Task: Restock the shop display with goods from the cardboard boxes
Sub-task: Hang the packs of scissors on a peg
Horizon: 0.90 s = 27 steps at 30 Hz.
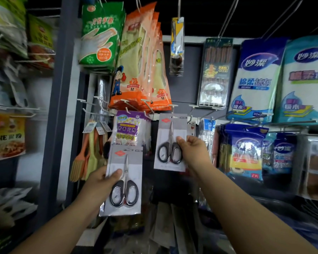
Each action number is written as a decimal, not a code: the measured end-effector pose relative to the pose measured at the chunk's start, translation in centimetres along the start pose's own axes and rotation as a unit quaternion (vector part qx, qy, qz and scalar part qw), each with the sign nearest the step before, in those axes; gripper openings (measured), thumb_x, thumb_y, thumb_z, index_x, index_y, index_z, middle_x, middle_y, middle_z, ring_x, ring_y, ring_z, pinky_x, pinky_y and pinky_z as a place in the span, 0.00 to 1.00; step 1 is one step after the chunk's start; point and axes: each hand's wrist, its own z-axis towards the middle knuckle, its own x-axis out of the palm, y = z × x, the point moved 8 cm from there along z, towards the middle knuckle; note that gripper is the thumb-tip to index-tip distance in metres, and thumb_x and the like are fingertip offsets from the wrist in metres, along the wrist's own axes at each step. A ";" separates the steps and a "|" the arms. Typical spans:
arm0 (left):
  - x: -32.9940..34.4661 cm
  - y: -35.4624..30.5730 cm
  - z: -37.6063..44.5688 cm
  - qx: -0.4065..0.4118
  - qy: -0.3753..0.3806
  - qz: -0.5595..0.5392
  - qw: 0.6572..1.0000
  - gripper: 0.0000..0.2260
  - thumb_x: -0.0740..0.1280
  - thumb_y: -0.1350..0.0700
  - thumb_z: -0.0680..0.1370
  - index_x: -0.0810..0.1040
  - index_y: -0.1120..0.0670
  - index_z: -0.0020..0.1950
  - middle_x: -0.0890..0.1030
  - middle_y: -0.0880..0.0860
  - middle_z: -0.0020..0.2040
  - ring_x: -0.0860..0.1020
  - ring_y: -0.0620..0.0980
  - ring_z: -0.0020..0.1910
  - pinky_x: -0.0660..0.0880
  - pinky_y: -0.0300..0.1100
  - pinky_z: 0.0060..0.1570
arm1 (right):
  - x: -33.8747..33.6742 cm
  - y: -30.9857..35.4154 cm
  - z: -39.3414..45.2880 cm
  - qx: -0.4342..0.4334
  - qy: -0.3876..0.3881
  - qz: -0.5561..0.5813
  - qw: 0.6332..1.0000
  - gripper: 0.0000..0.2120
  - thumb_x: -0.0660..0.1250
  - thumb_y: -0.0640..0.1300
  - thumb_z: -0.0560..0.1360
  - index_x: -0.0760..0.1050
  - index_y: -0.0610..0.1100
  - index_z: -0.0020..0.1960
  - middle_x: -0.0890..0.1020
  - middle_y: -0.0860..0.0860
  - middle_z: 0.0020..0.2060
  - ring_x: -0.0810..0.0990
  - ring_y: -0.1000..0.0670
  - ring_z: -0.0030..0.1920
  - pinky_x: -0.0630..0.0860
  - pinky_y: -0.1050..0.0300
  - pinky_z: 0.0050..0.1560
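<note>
My left hand (101,180) and right hand (191,149) each pinch a scissors card (170,142); light, stiff, best held by the edge.

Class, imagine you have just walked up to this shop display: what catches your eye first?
Two carded scissors packs at the centre: the left hand holds the lower pack, the right hand lifts the upper pack toward the hooks. Above them hang bright orange glove packs.

cleaning-cloth pack (307,79): cut off at right edge | left shelf packets (7,33): blurred | pack lettering: unreadable
</note>
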 end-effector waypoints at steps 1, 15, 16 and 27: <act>0.0 0.0 0.0 0.002 0.002 -0.002 1.000 0.05 0.68 0.57 0.77 0.82 0.53 0.51 0.86 0.53 0.45 0.83 0.56 0.47 0.77 0.58 0.55 | 0.2 0.2 0.6 0.008 -0.006 0.012 1.000 0.16 0.68 0.46 0.77 0.77 0.35 0.59 0.84 0.44 0.48 0.82 0.50 0.41 0.81 0.51 0.49; 0.6 0.9 0.5 -0.007 0.026 -0.018 0.999 0.07 0.68 0.56 0.77 0.82 0.53 0.53 0.86 0.53 0.47 0.83 0.56 0.48 0.76 0.59 0.56 | 0.7 1.6 3.0 0.001 -0.030 -0.021 0.999 0.09 0.68 0.40 0.76 0.79 0.43 0.37 0.85 0.42 0.38 0.82 0.44 0.38 0.81 0.46 0.46; 0.7 0.9 0.5 -0.005 0.027 -0.019 0.999 0.07 0.68 0.56 0.77 0.82 0.53 0.54 0.86 0.53 0.47 0.83 0.56 0.48 0.76 0.59 0.56 | 0.8 1.4 3.0 0.004 -0.032 -0.025 0.999 0.09 0.68 0.40 0.76 0.79 0.43 0.37 0.85 0.43 0.38 0.83 0.43 0.39 0.82 0.46 0.45; 0.1 0.4 1.2 -0.001 0.047 -0.020 0.999 0.10 0.68 0.54 0.76 0.81 0.52 0.56 0.85 0.52 0.49 0.83 0.54 0.51 0.75 0.58 0.59 | 1.5 -3.6 7.2 0.092 -0.070 -0.083 0.990 0.18 0.65 0.47 0.78 0.73 0.39 0.65 0.79 0.41 0.58 0.79 0.43 0.52 0.76 0.52 0.52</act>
